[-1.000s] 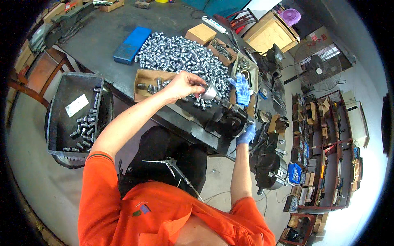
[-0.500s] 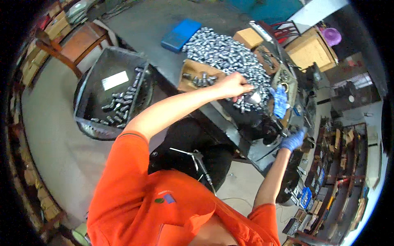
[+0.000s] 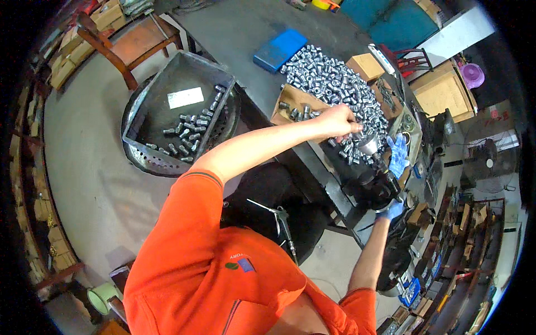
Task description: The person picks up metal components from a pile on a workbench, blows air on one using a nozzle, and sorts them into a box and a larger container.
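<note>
My bare left hand [image 3: 338,121] is closed, thumb and fingers pressed together. Whatever it pinches, if anything, I cannot make out. It is over the near edge of a heap of small shiny metal cylindrical fittings [image 3: 329,75], beside a silver cone-shaped piece [image 3: 368,145]. This cone is at the end of a dark bench-mounted device [image 3: 382,187]. My right hand [image 3: 392,209], in a blue glove, is against the near end of that device, its fingers mostly hidden. A loose-looking blue glove [image 3: 398,156] lies just beyond the device.
An open cardboard box [image 3: 285,103] holds several fittings. Left of the bench [image 3: 223,33], a grey metal bin [image 3: 148,106] holds more fittings and a white card [image 3: 185,97]. A blue case [image 3: 279,50] lies behind the heap. An air blow gun [image 3: 283,223] hangs near my lap.
The whole view has shifted, the scene sliding to the right. My right hand has moved in against the dark device. My left hand stays closed beside the cone.
</note>
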